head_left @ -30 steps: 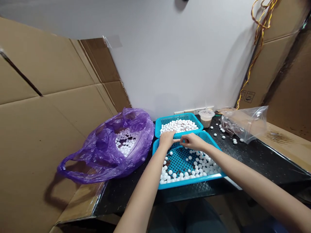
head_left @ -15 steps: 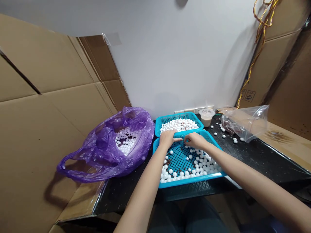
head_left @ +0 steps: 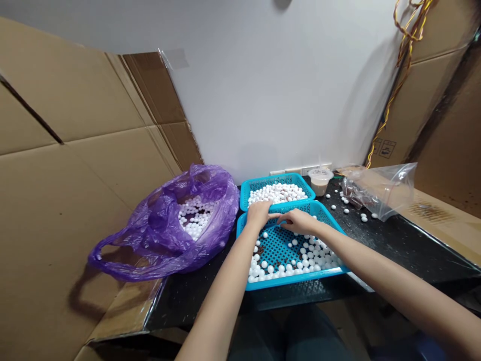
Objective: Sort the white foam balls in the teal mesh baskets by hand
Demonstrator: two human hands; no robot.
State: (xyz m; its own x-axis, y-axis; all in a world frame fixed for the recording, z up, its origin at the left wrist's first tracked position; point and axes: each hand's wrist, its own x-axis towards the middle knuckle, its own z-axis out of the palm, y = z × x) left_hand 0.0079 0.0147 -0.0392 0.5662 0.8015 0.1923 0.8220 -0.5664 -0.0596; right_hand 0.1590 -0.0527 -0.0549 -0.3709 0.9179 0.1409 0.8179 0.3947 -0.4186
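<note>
My left hand is over the far left corner of the front blue basket, thumb near the rim and fingers curled toward the right. What those fingers hold, if anything, is hidden. My right hand meets it from the right, its fingertips pinched close to the left fingertips; anything between them is too small to make out. Below both hands, white balls lie mostly along the near and right sides of this basket, with small dark brown bits among them. Behind it, a second blue basket holds many smaller white pieces.
A purple plastic bag with white balls inside lies open at the left. A lidded cup stands behind right, near loose white balls and a clear plastic bag. Cardboard walls both sides of the black table.
My right hand has shifted slightly left, bringing its fingertips against the left hand's fingers. My left hand stays nearly where it was. The baskets have not moved.
</note>
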